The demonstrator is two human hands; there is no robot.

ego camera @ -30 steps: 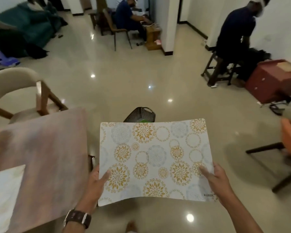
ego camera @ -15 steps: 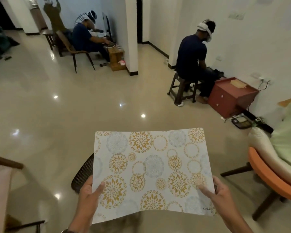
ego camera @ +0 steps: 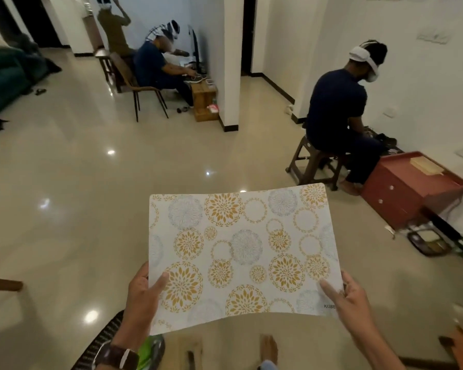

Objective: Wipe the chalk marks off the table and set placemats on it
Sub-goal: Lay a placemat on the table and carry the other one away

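Observation:
I hold one white placemat (ego camera: 241, 252) printed with gold and pale blue flower circles, flat in front of me over the floor. My left hand (ego camera: 142, 297) grips its near left corner, thumb on top. My right hand (ego camera: 350, 297) grips its near right corner the same way. The table is out of view.
A black basket (ego camera: 102, 343) with something green in it stands on the floor at my lower left. A person sits on a stool (ego camera: 313, 161) beside a red cabinet (ego camera: 401, 193) at right. Two more people are at the back by a pillar (ego camera: 227, 76). Glossy floor lies ahead.
The view has swung right, away from the table, which has left the frame. The seated people and the red cabinet appear nearer. Both hands keep the same hold on the placemat.

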